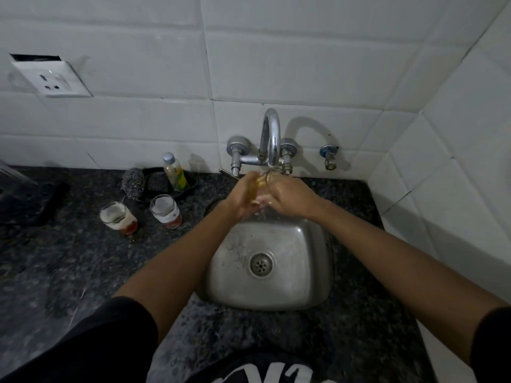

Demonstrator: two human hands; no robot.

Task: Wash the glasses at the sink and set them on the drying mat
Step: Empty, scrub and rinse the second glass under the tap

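both hands, left hand (243, 197) and right hand (287, 197), curl wet fingers round the glass (262, 183) under the tap (272, 139); it could slip into the sink (276, 294).

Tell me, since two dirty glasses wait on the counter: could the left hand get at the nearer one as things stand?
Probably yes. The nearer dirty glass stands upright on the counter just left of the sink, nothing between. But the left hand is busy gripping a glass under the tap and must let go first.
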